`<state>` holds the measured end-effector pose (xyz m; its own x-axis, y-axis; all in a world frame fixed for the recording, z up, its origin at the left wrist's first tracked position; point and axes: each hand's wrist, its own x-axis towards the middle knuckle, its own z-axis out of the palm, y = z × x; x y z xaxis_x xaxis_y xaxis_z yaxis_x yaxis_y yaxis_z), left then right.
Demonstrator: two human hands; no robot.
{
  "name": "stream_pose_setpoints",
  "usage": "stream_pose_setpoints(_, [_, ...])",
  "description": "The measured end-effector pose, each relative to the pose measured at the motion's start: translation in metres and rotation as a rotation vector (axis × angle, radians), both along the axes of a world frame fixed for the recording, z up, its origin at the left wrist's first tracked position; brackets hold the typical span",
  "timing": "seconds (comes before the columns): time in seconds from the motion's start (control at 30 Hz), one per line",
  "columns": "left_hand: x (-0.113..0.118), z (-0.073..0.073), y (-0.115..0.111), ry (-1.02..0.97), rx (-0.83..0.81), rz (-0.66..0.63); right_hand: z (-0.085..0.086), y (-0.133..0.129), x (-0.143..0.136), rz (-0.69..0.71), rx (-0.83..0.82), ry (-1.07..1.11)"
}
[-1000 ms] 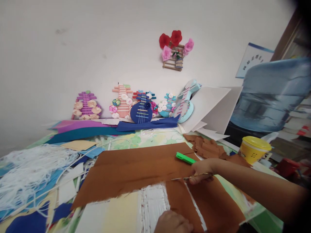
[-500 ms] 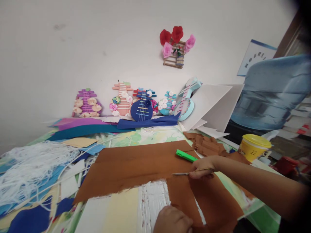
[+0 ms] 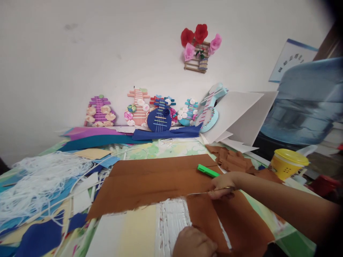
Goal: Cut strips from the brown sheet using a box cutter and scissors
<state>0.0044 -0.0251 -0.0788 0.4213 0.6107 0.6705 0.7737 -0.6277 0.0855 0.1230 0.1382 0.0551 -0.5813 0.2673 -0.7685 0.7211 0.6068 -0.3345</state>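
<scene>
A large brown sheet (image 3: 150,178), paper or thin cloth, lies on the table with cut flaps at its near right. My right hand (image 3: 223,184) is closed on a pair of scissors (image 3: 197,193), whose blades point left across the sheet. Just behind that hand lies a bright green pen-shaped tool (image 3: 207,170). At the bottom edge my left hand (image 3: 194,242) has its fingers curled over the brown flap, their tips partly hidden. Beside it is a panel (image 3: 138,228) with grey-white and cream bands and a strip smeared with white glue (image 3: 173,217).
Tangled white cord (image 3: 45,178) and coloured scraps cover the left side. Crumpled brown pieces (image 3: 233,160) and a yellow tub (image 3: 288,164) are at right, near a large water bottle (image 3: 305,103). Decorated toy lutes (image 3: 159,116) lean along the wall.
The scissor blades have moved slightly left and down toward the glued strip, and look more closed. My left hand stays on the flap. The whole view has shifted slightly.
</scene>
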Motion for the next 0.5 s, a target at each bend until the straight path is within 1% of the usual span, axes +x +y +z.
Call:
stream_pose_setpoints(0.1, [0.001, 0.002, -0.001, -0.015, 0.035, 0.01, -0.001, -0.002, -0.003, 0.0, 0.044, 0.002])
stream_pose_setpoints(0.23, [0.0, 0.005, -0.001, -0.01, 0.048, 0.01, 0.0, -0.005, -0.008, -0.012, 0.043, 0.013])
stream_pose_setpoints(0.37, [0.0, 0.004, 0.0, 0.006, 0.036, 0.003, 0.002, -0.006, -0.014, -0.048, 0.065, -0.014])
stream_pose_setpoints(0.5, [0.001, 0.002, 0.0, -0.028, 0.031, 0.0, -0.002, -0.003, -0.012, -0.087, 0.074, -0.005])
